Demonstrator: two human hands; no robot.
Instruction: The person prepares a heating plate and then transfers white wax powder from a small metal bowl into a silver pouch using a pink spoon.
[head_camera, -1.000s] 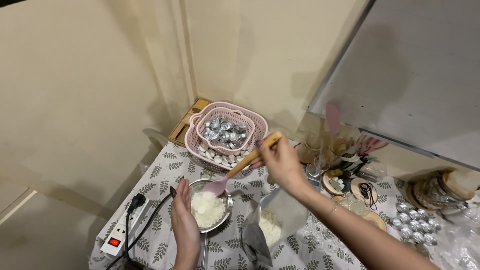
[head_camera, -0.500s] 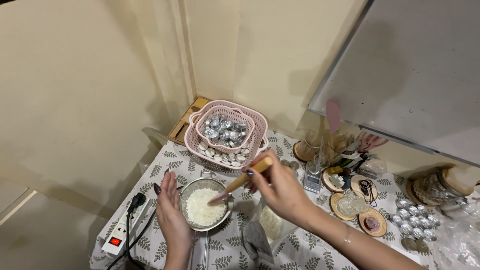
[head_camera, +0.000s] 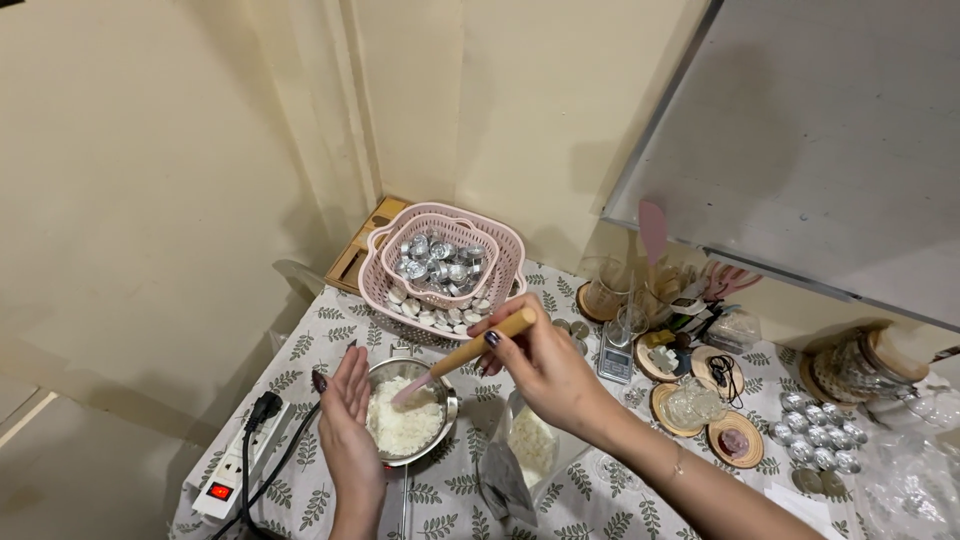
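Observation:
A small metal pot (head_camera: 445, 392) filled with white wax flakes (head_camera: 402, 428) sits on the leaf-patterned tablecloth (head_camera: 300, 345). My left hand (head_camera: 347, 425) is flat and open, pressed against the pot's left side. My right hand (head_camera: 540, 365) grips the wooden handle of a pink spatula (head_camera: 468, 354), whose blade dips into the flakes. Just below my right hand stands an open plastic bag of white flakes (head_camera: 528, 445).
Two stacked pink baskets (head_camera: 505, 255) with silver tealight cups stand behind the pot. A white power strip (head_camera: 238, 470) lies at the left edge. To the right are a small scale (head_camera: 615, 360), wooden coasters (head_camera: 690, 405), glass jars (head_camera: 850, 365) and loose silver cups (head_camera: 815, 430).
My right hand has lowered the spatula from near the baskets into the pot. My left hand has shifted from above the pot to its left side.

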